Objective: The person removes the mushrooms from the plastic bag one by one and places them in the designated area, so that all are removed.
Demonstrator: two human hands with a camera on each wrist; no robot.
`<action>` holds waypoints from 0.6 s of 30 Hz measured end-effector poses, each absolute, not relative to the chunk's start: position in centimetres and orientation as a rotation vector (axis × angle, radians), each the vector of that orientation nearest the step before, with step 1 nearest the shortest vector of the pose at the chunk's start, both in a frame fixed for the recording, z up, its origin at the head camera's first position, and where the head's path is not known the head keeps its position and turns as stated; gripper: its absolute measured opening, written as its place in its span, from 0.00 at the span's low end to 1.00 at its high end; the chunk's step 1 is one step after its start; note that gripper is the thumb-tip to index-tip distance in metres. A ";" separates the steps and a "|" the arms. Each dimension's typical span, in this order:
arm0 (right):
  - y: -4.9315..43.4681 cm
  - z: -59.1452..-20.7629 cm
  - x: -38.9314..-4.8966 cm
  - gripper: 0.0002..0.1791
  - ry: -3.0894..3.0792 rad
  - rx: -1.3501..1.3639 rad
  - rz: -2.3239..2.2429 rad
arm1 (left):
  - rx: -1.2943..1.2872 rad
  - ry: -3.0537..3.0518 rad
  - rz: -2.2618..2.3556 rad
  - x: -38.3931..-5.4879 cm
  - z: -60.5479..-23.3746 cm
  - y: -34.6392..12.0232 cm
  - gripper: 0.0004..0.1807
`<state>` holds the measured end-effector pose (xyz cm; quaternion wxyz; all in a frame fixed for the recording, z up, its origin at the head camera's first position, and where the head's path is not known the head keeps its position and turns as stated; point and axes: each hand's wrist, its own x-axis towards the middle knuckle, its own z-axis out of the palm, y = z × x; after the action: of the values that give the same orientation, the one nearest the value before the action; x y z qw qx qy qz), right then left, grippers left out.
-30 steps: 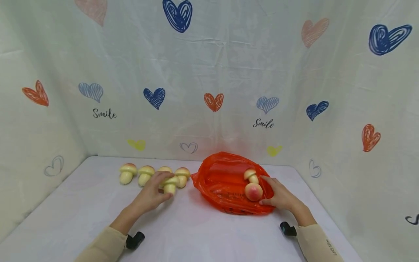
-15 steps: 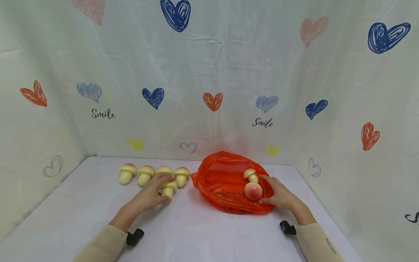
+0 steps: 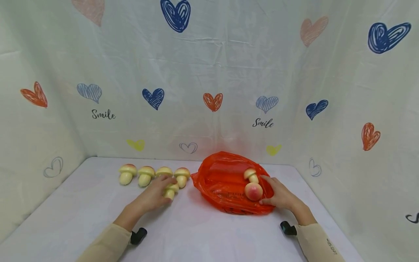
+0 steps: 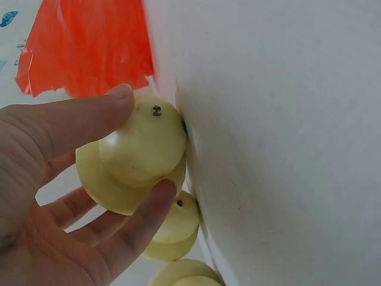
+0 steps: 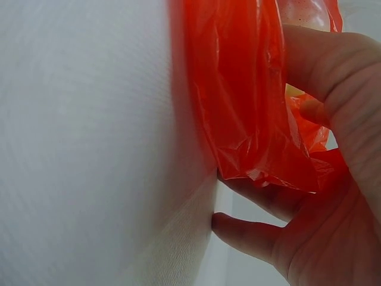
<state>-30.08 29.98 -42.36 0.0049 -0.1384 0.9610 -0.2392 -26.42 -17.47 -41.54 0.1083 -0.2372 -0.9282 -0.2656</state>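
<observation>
One mushroom (image 3: 169,194) is partly hidden by the left hand (image 3: 152,194) pinching it; the right hand (image 3: 280,194) grips the red bag (image 3: 222,203).

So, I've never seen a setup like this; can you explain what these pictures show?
There's no machine here: a person works bare-handed. The wide picture comes from a camera worn on the head, looking forward and down; the two close ones come from a camera on each wrist. On the white table, four mushroom-shaped pieces sit in a row, beside an open red bag with two more inside. The left grip pinches a separate mushroom-shaped piece between thumb and fingers, while the right grip holds the bag's edge.
</observation>
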 end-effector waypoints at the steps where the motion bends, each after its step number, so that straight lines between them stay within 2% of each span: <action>1: 30.0 -42.4 -30.1 0.54 3.008 -0.433 -0.753 | -0.703 -2.727 -0.774 -26.4 -41.5 -17.5 0.32; 18: 30.1 -42.4 -30.2 0.55 2.998 -0.424 -0.767 | -0.754 -2.672 -0.724 -26.3 -41.5 -17.8 0.32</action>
<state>-30.17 30.07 -42.39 0.0088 -0.1359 0.9598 -0.2454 -26.32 -17.79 -41.46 0.1359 -0.2605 -0.9226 -0.2499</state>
